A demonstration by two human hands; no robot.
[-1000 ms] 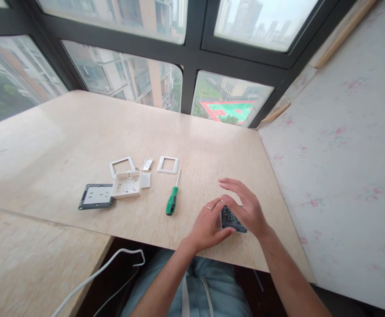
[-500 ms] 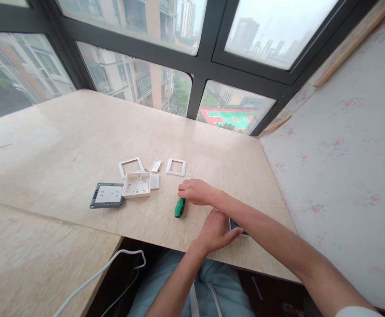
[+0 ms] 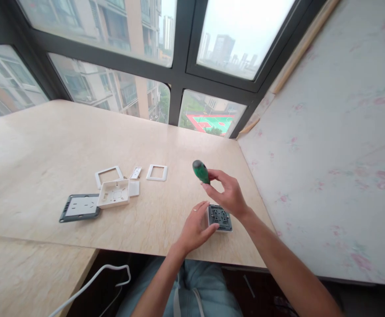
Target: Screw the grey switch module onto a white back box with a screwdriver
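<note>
As held, screwdriver point(image 3: 200, 171) tip hidden.

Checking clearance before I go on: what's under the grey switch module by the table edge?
The switch module rests on the bare table, steadied by the left hand. Its underside is hidden.

Soft, overcast daylight comes through the windows point(image 3: 113, 94) ahead of me, bright and even. My tabletop point(image 3: 47, 145) shows only faint shadows and a mild sheen. The wide lens bends the window frames at the edges; focus stays sharp.
</note>
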